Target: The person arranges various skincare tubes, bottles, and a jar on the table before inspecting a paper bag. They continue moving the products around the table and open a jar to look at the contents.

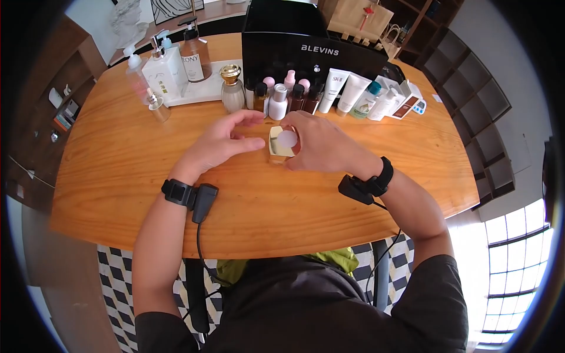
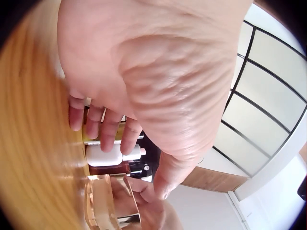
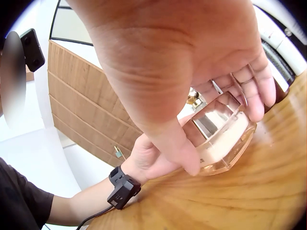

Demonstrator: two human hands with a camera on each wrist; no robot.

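A faceted cosmetic jar [image 1: 275,157] with a shiny gold lid and a pale round disc on top stands on the wooden table in front of me. My right hand [image 1: 323,141] holds it from the right, thumb on the near side and fingers on the far side. In the right wrist view the clear, peach-tinted base of the jar [image 3: 225,143] shows between thumb and fingers, low over the wood. To the left, my left hand [image 1: 220,141] is held with its fingers loosely bent and thumb towards the jar. Nothing is in its grasp; a gap shows between thumb and jar.
Behind the jar a row of small bottles [image 1: 278,105] and white tubes [image 1: 333,89] lines a black BLEVINS case [image 1: 282,56]. A gold-capped bottle [image 1: 233,94] and a white tray [image 1: 218,88] with pump bottles stand back left. A small spray bottle [image 1: 158,109] is nearby.
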